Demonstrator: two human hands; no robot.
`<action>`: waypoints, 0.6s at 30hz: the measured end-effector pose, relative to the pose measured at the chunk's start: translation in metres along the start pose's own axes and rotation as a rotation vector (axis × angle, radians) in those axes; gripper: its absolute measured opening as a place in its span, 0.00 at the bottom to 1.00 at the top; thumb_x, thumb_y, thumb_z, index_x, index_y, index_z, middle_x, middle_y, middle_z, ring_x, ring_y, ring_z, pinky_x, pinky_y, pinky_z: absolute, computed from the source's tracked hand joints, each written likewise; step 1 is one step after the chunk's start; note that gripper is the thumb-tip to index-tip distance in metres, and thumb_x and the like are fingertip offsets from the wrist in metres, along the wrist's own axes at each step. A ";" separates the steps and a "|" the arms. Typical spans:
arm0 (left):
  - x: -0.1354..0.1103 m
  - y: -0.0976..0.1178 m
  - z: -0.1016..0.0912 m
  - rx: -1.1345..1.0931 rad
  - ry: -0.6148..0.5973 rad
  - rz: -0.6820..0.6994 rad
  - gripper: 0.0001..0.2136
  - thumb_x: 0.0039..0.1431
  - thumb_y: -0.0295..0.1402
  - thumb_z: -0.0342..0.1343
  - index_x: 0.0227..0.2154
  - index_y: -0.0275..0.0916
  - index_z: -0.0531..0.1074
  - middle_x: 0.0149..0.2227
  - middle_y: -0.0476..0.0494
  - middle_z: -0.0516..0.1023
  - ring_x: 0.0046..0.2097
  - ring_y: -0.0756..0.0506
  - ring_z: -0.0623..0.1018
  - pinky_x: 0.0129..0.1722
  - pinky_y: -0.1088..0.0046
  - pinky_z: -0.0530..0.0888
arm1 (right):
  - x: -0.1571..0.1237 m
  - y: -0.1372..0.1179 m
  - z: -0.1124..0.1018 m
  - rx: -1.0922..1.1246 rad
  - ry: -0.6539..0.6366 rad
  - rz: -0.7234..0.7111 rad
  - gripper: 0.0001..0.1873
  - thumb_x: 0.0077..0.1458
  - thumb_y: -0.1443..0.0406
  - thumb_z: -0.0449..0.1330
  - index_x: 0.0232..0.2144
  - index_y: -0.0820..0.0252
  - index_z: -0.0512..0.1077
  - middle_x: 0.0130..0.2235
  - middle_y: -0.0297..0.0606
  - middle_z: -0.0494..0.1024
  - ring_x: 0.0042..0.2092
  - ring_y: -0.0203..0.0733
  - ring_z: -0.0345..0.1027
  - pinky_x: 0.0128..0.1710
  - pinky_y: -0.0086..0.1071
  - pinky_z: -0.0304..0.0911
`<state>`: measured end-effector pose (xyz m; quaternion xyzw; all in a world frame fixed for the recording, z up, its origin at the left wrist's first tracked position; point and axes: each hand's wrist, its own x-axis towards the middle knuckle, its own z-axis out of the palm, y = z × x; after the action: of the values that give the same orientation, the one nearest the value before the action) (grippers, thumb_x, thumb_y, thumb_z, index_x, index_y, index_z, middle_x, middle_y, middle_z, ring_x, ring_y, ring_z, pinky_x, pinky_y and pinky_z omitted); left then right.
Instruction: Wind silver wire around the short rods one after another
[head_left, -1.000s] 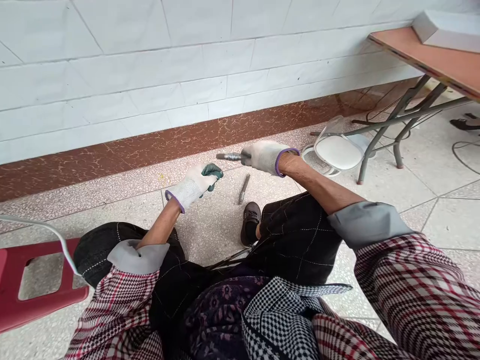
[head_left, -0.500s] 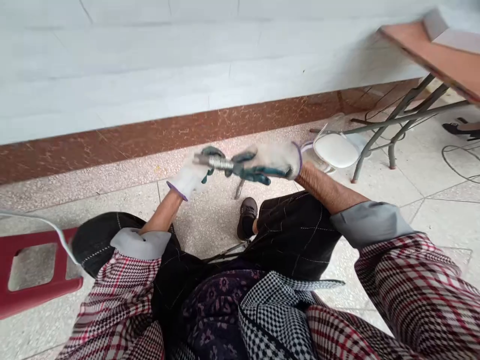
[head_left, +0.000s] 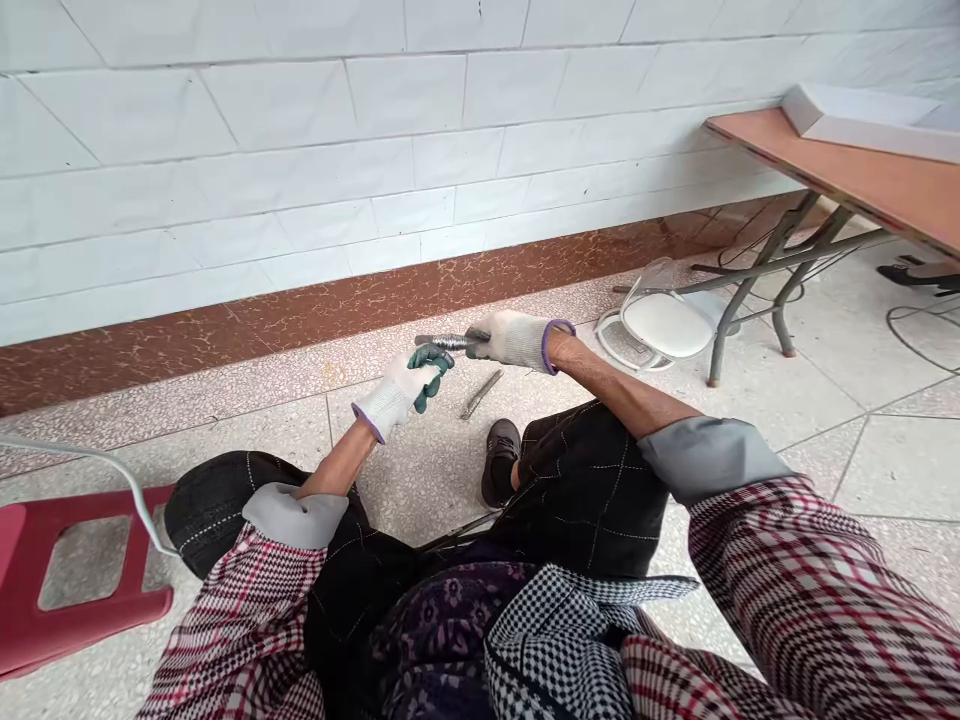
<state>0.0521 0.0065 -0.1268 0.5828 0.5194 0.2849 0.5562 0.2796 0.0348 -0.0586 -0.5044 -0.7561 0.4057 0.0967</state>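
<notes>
Between my hands is a short greyish rod with silvery wire coiled around its middle (head_left: 447,342); its exact kind I cannot tell. My left hand (head_left: 411,385), in a white glove with green-coated fingers, is closed beneath the rod's left part. The right end of the rod disappears into my right hand (head_left: 513,340), which wears a matching glove and has its fingers closed around it. On the floor below lies a slim metal piece (head_left: 481,394), apart from both hands.
A red plastic stool (head_left: 146,545) stands at the left with a pale cable (head_left: 120,470) by it. To the right are a white chair (head_left: 671,325) and a folding table (head_left: 855,150) bearing a white box (head_left: 862,118). A tiled wall (head_left: 300,130) rises ahead.
The right hand's outstretched fingers have closed around the rod's right end. Both hands appear slightly lower in view, and the floor piece shows more fully. The picture has become sharper.
</notes>
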 end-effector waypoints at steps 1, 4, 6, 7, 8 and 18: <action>0.002 0.000 0.001 -0.053 -0.006 -0.004 0.08 0.68 0.28 0.55 0.45 0.35 0.77 0.23 0.54 0.68 0.20 0.53 0.67 0.20 0.77 0.67 | 0.003 -0.001 -0.002 -0.001 0.008 0.008 0.20 0.71 0.57 0.65 0.60 0.59 0.75 0.60 0.46 0.76 0.55 0.52 0.76 0.53 0.49 0.75; 0.004 0.001 0.002 -0.220 -0.028 -0.003 0.13 0.62 0.27 0.53 0.46 0.36 0.78 0.21 0.55 0.68 0.18 0.53 0.65 0.17 0.78 0.65 | 0.009 -0.001 -0.005 0.023 0.024 0.018 0.18 0.72 0.57 0.64 0.59 0.58 0.75 0.59 0.46 0.77 0.53 0.49 0.76 0.52 0.47 0.76; 0.004 0.001 0.002 -0.259 -0.040 -0.007 0.14 0.60 0.29 0.55 0.47 0.35 0.79 0.21 0.54 0.70 0.17 0.52 0.65 0.16 0.77 0.65 | 0.009 0.000 -0.006 0.054 0.047 0.011 0.16 0.72 0.57 0.64 0.56 0.59 0.76 0.56 0.46 0.79 0.49 0.46 0.77 0.48 0.43 0.77; 0.004 0.001 0.002 -0.264 -0.043 -0.008 0.15 0.59 0.30 0.55 0.47 0.35 0.79 0.21 0.54 0.71 0.17 0.52 0.65 0.15 0.77 0.65 | 0.008 0.000 -0.006 0.071 0.060 0.006 0.15 0.71 0.57 0.64 0.54 0.60 0.77 0.52 0.45 0.80 0.45 0.44 0.77 0.43 0.39 0.78; 0.003 0.001 0.002 -0.268 -0.038 -0.008 0.16 0.59 0.30 0.56 0.48 0.35 0.79 0.20 0.54 0.71 0.17 0.52 0.65 0.15 0.77 0.64 | 0.006 -0.001 -0.006 0.084 0.073 0.001 0.14 0.71 0.58 0.64 0.51 0.61 0.78 0.47 0.45 0.81 0.40 0.42 0.76 0.38 0.36 0.77; 0.003 0.020 -0.014 -0.089 0.180 0.058 0.01 0.56 0.27 0.61 0.30 0.38 0.75 0.21 0.52 0.71 0.19 0.53 0.66 0.18 0.76 0.63 | -0.011 -0.003 -0.003 0.532 -0.315 -0.093 0.24 0.59 0.54 0.70 0.49 0.66 0.78 0.24 0.26 0.70 0.19 0.29 0.58 0.14 0.24 0.57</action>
<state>0.0460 0.0170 -0.1054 0.5442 0.5372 0.3749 0.5242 0.2843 0.0262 -0.0514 -0.3571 -0.6515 0.6574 0.1255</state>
